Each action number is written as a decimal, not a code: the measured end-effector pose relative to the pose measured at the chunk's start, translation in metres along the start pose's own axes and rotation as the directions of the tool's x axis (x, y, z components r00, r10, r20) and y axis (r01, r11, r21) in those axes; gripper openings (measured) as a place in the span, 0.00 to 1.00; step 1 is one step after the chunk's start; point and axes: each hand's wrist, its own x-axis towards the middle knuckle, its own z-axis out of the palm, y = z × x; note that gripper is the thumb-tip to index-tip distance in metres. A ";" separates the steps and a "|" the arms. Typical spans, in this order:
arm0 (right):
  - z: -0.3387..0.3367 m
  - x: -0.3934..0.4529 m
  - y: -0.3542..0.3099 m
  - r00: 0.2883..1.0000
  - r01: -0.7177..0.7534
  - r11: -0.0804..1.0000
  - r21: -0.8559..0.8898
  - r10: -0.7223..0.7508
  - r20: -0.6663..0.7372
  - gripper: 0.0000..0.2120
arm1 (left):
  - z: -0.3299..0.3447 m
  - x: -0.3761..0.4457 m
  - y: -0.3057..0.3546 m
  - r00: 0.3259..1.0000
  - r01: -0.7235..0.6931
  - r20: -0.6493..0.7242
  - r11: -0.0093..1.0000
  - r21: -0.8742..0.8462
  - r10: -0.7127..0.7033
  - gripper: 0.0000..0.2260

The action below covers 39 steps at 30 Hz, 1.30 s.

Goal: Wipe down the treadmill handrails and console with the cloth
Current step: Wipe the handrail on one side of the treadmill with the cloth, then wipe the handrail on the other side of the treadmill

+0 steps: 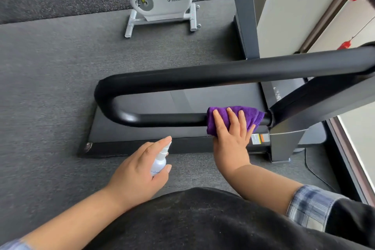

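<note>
My right hand (231,140) lies over the purple cloth (233,119), fingers (233,117) fairly straight and pressing it onto the near bar of the handrail (162,119) — the cloth is draped round the bar, just beside the joint where the bar meets the grey upright (284,142). My left hand (140,170) has its grip curled round a small spray bottle (159,163), forefinger on the nozzle, hanging above the floor (50,87) near the bar but apart from it. The bar's long axis runs left from the cloth toward the curved end, so I judge the wipe should slide leftward along it; the right hand is the nearer one. I can't see the console from here.
</note>
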 end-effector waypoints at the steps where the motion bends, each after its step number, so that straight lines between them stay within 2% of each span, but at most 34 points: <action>1: 0.006 -0.001 -0.008 1.000 -0.023 1.000 0.013 0.024 -0.009 0.44 | -0.005 -0.005 -0.006 1.000 0.011 0.009 1.000 -0.009 -0.011 0.29; 9: 0.051 -0.012 -0.121 0.997 -0.045 0.996 0.080 0.049 -0.060 0.42 | -0.054 -0.052 -0.068 0.998 0.025 0.057 1.000 0.014 -0.026 0.28; 14: 0.064 -0.015 -0.171 0.981 -0.189 0.955 0.227 0.194 0.000 0.39 | -0.078 -0.078 -0.103 0.999 -0.011 0.052 0.999 0.051 0.008 0.28; 21: 0.058 -0.034 -0.214 0.996 -0.055 0.932 0.358 0.025 0.088 0.34 | -0.099 -0.094 -0.122 0.997 0.014 0.069 0.999 0.047 -0.017 0.27; 25: 0.046 -0.034 -0.232 0.986 -0.157 0.852 0.499 0.104 0.132 0.30 | -0.110 -0.097 -0.124 0.997 0.065 0.047 0.997 -0.035 -0.064 0.28; 29: 0.028 -0.049 -0.265 0.924 -0.382 0.574 0.725 0.236 0.300 0.28 | -0.130 -0.114 -0.146 0.994 0.105 -0.017 0.993 -0.052 -0.106 0.33; 31: 0.020 -0.066 -0.286 0.912 -0.410 0.501 0.763 0.222 0.344 0.26 | -0.148 -0.131 -0.164 0.988 0.141 -0.054 0.987 -0.074 -0.145 0.36; 33: 0.014 -0.079 -0.304 0.915 -0.403 0.441 0.802 0.162 0.370 0.22 | -0.165 -0.150 -0.181 0.977 0.183 -0.084 0.975 -0.125 -0.195 0.33; 35: 0.013 -0.081 -0.329 0.909 -0.410 0.414 0.813 0.115 0.400 0.16 | -0.184 -0.172 -0.199 0.960 0.224 -0.121 0.949 -0.221 -0.254 0.31; 39: 0.021 -0.071 -0.395 0.914 -0.359 0.484 0.798 0.008 0.406 0.10 | -0.227 -0.202 -0.233 0.891 0.308 -0.222 0.887 -0.346 -0.396 0.28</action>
